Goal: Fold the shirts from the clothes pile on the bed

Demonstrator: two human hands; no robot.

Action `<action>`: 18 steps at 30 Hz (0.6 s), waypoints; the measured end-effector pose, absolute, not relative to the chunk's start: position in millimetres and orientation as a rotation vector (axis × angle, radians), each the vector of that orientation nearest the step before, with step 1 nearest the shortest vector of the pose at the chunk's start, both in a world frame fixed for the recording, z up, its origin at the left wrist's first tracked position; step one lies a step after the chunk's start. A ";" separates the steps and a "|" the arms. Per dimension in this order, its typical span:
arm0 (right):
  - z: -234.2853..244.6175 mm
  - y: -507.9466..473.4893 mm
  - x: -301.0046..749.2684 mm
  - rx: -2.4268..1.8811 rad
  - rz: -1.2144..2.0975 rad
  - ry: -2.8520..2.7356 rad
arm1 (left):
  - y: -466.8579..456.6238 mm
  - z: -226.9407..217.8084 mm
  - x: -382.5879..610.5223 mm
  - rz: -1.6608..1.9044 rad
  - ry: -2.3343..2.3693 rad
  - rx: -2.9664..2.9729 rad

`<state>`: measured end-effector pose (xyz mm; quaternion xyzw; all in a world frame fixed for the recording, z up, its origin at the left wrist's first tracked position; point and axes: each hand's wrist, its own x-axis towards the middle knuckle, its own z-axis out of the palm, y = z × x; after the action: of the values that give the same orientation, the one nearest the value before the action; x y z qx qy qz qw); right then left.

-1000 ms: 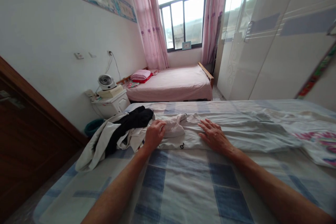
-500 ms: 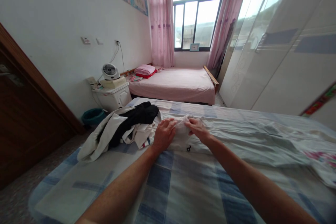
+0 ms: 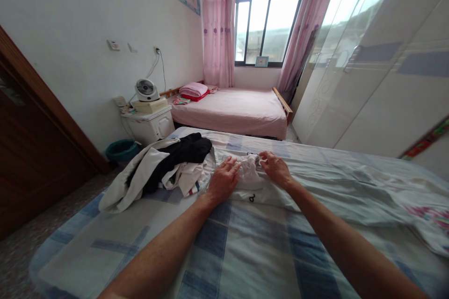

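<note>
A small white garment (image 3: 249, 178) lies bunched on the blue checked bedsheet (image 3: 242, 247) in front of me. My left hand (image 3: 223, 180) rests flat on its left side, fingers stretched out. On the garment's right upper edge my right hand (image 3: 276, 167) has its fingers curled, pinching the cloth. A pile of white and black clothes (image 3: 164, 166) lies just left of my left hand.
More pale clothing (image 3: 379, 187) is spread across the bed to the right. A white bedside cabinet (image 3: 149, 124) with a small fan (image 3: 145, 89) stands by the left wall. A pink bed (image 3: 238, 110) sits under the window. A white wardrobe (image 3: 379, 70) fills the right.
My right hand came in from the right, where it lay flat, onto the small garment. My left hand opened and flattened on it. The view shifted slightly upward.
</note>
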<state>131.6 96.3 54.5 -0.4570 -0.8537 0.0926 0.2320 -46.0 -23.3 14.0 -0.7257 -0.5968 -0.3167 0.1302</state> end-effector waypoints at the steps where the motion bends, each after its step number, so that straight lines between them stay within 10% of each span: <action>1: 51.0 102.5 129.4 -1.233 0.272 -2.361 | -22.7 12.8 -46.2 -0.871 -1.744 -2.121; 18: 21.9 127.6 111.2 -0.906 -0.065 -2.383 | -28.1 13.6 -46.8 -0.590 -1.908 -2.300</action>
<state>111.2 127.6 21.9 -0.3398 -0.8939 -0.0244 0.2912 -46.8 -28.1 13.6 -0.7543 -0.6256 -0.1934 0.0479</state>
